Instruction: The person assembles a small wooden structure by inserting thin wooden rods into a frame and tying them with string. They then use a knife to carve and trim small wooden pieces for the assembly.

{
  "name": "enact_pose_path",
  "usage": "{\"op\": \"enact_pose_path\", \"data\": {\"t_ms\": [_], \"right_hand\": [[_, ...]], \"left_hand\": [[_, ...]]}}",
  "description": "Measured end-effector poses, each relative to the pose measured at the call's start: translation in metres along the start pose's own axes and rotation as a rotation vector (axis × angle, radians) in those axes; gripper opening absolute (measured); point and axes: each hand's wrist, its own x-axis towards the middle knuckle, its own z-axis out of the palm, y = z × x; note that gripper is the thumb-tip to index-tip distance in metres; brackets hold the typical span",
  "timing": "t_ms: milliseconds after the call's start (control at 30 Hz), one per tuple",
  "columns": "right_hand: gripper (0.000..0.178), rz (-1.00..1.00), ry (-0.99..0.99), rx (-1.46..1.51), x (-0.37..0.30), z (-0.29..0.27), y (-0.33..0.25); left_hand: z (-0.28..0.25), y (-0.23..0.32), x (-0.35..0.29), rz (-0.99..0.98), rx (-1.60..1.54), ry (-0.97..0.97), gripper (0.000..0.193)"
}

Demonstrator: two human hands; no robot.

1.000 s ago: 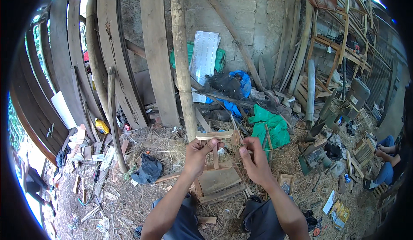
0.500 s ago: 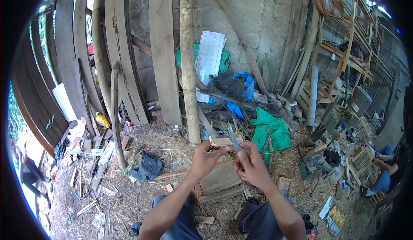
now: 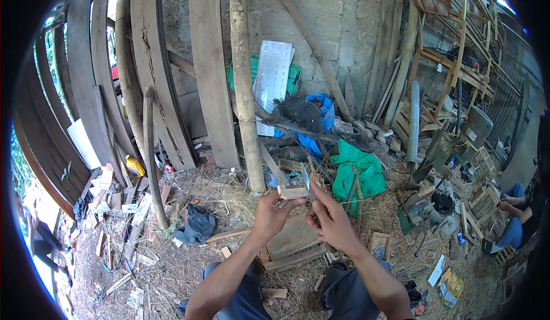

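My left hand (image 3: 269, 216) is closed on a small pale wooden piece (image 3: 293, 193), with the thumb along its near side. In my right hand (image 3: 332, 221) is a knife (image 3: 305, 174), its blade pointing up and away. My right index finger stretches along the knife, and the other fingers wrap its handle, which is mostly hidden. The blade stands at the right end of the wooden piece; whether it touches I cannot tell. Below my hands a flat wooden board (image 3: 295, 237) lies on the ground between my legs.
Wood scraps and shavings litter the ground. A wooden post (image 3: 246, 91) rises just beyond my hands. A green plastic sheet (image 3: 358, 174) lies ahead right, a dark bag (image 3: 196, 224) to the left. A person (image 3: 515, 217) sits at the far right; another is partly visible at far left.
The knife has moved in against the right end of the wooden piece, and my right index finger is now straighter along it. The whole view has shifted slightly.
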Motion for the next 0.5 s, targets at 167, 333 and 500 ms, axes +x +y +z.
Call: {"op": "enact_pose_path", "data": {"t_ms": [167,333,500], "right_hand": [[0.047,0.011,-0.012,0.035,-0.0019,-0.0031,-0.0038],[0.047,0.039,-0.037,0.080,-0.0010,-0.0063,-0.0055],[0.046,0.036,-0.025,0.052,-0.0002,-0.0068,-0.0046]], "left_hand": [[0.0011,0.0040,-0.0001,-0.029,0.037,-0.024,0.022],[0.0005,0.0054,-0.0006,-0.043,0.013,-0.049,0.023],[-0.0010,0.0056,-0.0013,-0.070,0.011,-0.082,0.024]]}}
